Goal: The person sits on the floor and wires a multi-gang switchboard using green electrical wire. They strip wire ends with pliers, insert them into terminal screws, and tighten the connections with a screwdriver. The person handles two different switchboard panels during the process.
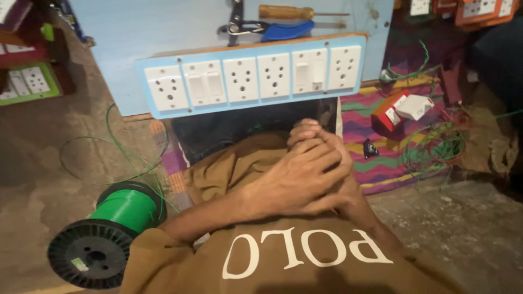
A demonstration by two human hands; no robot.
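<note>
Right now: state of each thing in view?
left hand: clasped over the right, holds nothing visible
right hand: clasped under the left, fingers curled
switchboard: standing on edge, sockets unplugged
green wire spool: lying on its side, wire end loose
screwdriver: lying flat
pliers: lying flat
small red-and-white box: flap open

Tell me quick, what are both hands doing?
Left hand: closed over the right hand, holding no tool.
Right hand: closed, clasped under the left; anything inside cannot be told.

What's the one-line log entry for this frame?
left hand: clasped over right hand | holding: nothing visible | ahead: switchboard | left: green wire spool
</note>
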